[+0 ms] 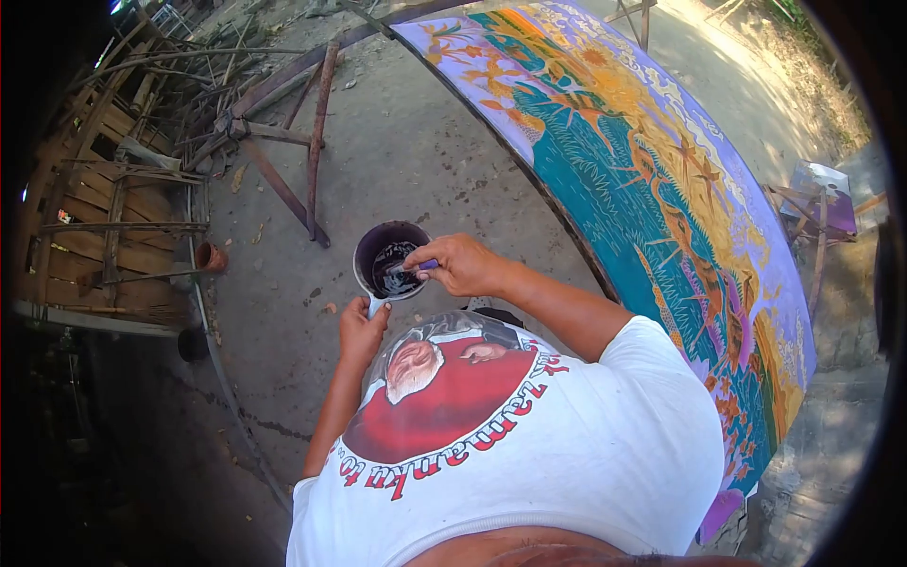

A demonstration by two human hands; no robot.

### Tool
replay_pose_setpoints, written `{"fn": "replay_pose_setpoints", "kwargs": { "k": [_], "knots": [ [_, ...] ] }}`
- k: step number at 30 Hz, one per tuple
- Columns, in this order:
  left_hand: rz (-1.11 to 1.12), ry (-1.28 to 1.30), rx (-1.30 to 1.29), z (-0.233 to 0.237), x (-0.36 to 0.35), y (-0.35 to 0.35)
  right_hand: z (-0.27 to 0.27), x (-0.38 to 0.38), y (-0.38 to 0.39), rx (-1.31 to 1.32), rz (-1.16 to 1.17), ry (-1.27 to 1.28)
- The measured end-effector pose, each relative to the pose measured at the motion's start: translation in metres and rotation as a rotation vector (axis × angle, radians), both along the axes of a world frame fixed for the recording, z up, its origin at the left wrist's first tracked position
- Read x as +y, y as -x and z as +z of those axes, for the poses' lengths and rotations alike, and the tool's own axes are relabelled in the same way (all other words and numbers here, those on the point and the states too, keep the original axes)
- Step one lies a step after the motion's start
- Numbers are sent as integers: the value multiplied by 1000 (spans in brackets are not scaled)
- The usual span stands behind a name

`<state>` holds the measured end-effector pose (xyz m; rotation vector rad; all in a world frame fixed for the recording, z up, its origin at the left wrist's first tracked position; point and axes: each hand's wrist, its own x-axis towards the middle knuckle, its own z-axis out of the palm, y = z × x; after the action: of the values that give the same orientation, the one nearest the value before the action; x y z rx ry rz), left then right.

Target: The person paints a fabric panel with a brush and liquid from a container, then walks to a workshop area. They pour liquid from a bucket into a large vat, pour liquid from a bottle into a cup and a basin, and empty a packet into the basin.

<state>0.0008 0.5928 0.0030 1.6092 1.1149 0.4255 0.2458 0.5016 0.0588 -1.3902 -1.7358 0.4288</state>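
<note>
Standing left of the round, purple-stained pot (384,234), a slatted wooden structure (123,213) looks rough. At the pot's near side, the left hand (362,333) closes its fingers round the smooth pale handle (376,305); over the pot's glossy dark liquid (385,274), the right hand (459,266) pinches a purple-handled tool (429,265). Right of the pot stretches long, vividly patterned cloth (619,180).

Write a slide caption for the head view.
Left hand grips a pot by its handle; right hand holds a purple-ended tool at the pot's mouth, beside colourful patterned cloth.

Open-air workshop with painted cloth (652,189)
</note>
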Motion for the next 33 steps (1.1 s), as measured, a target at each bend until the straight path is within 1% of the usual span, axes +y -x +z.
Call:
{"fn": "replay_pose_setpoints", "kwargs": {
  "k": [3, 5, 9, 11, 12, 14, 15, 17, 18, 20, 21, 22, 24, 26, 28, 29, 31, 33],
  "knots": [
    [-27, -13, 3, -1, 35, -37, -1, 27, -38, 51, -19, 17],
    [-29, -19, -4, 3, 53, -62, 8, 43, -66, 63, -25, 87],
    [-18, -13, -22, 1, 80, -107, 9, 68, -108, 90, -79, 66],
    [-33, 23, -24, 0, 91, -124, 0, 77, -124, 223, -180, 89],
    [-47, 44, -40, 1, 97, -134, 0, 80, -130, 228, -184, 97],
    [-68, 62, -42, 5, 110, -152, 2, 84, -143, 507, -284, 298],
    [-87, 73, -48, 7, 117, -160, 2, 87, -147, 513, -292, 301],
    [-121, 79, -37, 6, 133, -176, 1, 93, -153, 870, -430, 274],
    [-147, 81, -32, 5, 141, -184, -5, 97, -157, 879, -443, 278],
    [-194, 98, -54, 1, 159, -199, -17, 105, -167, 1234, -532, 210],
    [-228, 108, -82, -1, 169, -206, -17, 109, -171, 1333, -555, 195],
    [-238, 116, -81, -5, 180, -214, -20, 114, -175, 1334, -570, 195],
    [-311, 80, -97, -9, 203, -228, -23, 127, -184, 1473, -597, 173],
    [-366, 91, -89, -7, 232, -241, -21, 144, -189, 1488, -650, 130],
    [-421, 101, -80, -4, 266, -256, -18, 166, -193, 1352, -701, 100],
    [-457, 94, -89, -4, 283, -260, -18, 178, -193, 1350, -716, 93],
    [-506, 98, -101, -7, 316, -269, -16, 199, -195, 1254, -742, 64],
    [-573, 10, -100, -7, 346, -277, -12, 218, -195, 1276, -756, 43]
  ]
}}
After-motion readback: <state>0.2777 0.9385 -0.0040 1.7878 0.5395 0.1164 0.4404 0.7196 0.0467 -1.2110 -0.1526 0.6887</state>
